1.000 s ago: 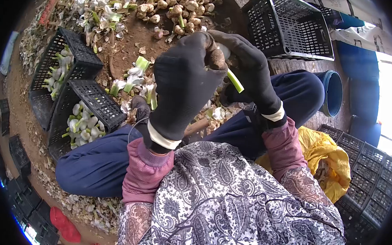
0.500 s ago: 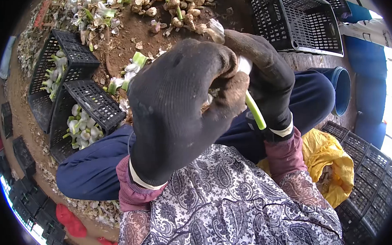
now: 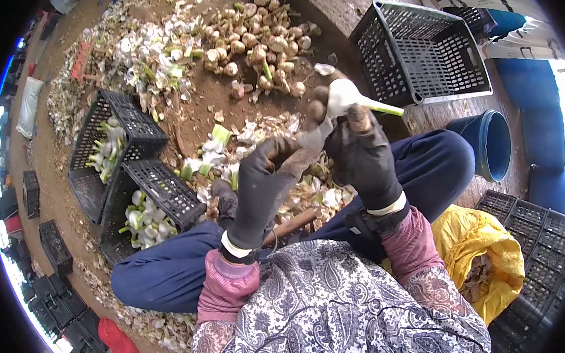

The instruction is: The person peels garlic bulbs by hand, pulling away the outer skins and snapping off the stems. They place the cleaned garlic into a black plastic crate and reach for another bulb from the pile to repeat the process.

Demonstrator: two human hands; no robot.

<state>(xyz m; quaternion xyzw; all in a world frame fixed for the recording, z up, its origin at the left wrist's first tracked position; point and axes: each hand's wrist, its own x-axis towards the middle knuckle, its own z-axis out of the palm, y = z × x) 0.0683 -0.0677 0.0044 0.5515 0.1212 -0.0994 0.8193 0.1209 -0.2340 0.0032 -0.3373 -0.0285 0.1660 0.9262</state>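
Observation:
A white garlic bulb (image 3: 342,95) with a short green stem (image 3: 385,108) is held up in front of me by my right hand (image 3: 366,155). The gloved fingers are closed around it, and the stem points right. My left hand (image 3: 263,185), also in a dark glove, is just below and left of the bulb. Its fingertips pinch a pale strip of garlic skin (image 3: 320,132) that hangs down from the bulb. A loose white flake of skin (image 3: 324,69) shows just beyond the right fingers.
Ahead lies a heap of unpeeled garlic (image 3: 264,41), with peelings (image 3: 155,55) to its left. Two tipped black crates (image 3: 160,186) at left hold trimmed bulbs (image 3: 146,224). A black crate (image 3: 423,56), blue bucket (image 3: 488,146) and yellow sack (image 3: 477,238) are at right.
Both hands have moved apart and farther from the camera, the left one drawing down and away. The bulb, mostly covered before, is now exposed, its stem swung from downward to rightward.

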